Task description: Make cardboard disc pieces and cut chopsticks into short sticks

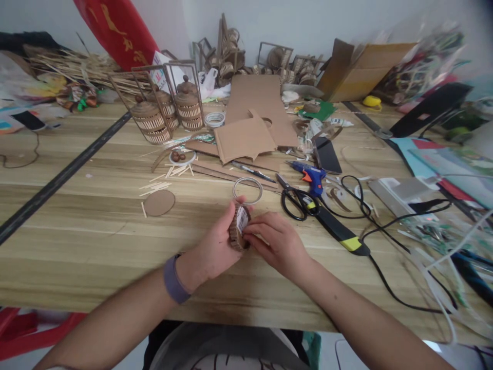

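Over the near part of the tabletop (96, 272), the left hand (210, 252) holds a small brown ribbed piece (235, 240) tilted on edge, fingers curled closed around its rim, a barcode label (242, 218) showing. The right hand (283, 249) has its fingers bunched nearly together at the labelled face; whether they grip anything cannot be told. Just beyond lies a pale ring (261, 198), with black-handled scissors (284, 201) to its right.

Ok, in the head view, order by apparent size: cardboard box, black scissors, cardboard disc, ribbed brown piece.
1. Cardboard box
2. Black scissors
3. Cardboard disc and ribbed brown piece: too alike to rank, the piece held nearer the camera.
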Tool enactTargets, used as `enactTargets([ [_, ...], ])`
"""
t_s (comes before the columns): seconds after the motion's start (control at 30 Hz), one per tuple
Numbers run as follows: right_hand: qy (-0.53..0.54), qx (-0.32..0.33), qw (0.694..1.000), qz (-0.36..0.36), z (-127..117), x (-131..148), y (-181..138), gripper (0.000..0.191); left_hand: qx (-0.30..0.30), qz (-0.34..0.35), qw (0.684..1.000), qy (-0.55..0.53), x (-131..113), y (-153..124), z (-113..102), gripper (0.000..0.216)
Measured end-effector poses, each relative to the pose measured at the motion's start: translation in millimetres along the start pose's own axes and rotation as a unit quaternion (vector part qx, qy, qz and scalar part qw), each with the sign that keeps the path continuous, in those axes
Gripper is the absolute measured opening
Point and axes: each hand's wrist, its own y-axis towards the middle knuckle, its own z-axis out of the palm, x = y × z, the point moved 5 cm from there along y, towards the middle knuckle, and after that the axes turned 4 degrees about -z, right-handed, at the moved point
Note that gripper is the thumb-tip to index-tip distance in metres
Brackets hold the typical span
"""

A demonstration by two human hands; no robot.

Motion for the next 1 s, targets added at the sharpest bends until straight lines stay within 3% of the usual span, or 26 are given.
enactTargets([
  [0.33, -0.045, 0.001, 0.999, -0.012, 0.9, 5.8, 3.7, 0.014, -0.018, 0.005, 1.000, -0.010, 0.0, -1.3, 1.5, 0.017],
  [1.0, -0.081, 0.032, 0.996, -0.033, 8.1, 6.0, -0.1, 0.015, 0.008, -0.023, 0.999, -0.025, 1.7, 0.6, -1.9, 0.021],
])
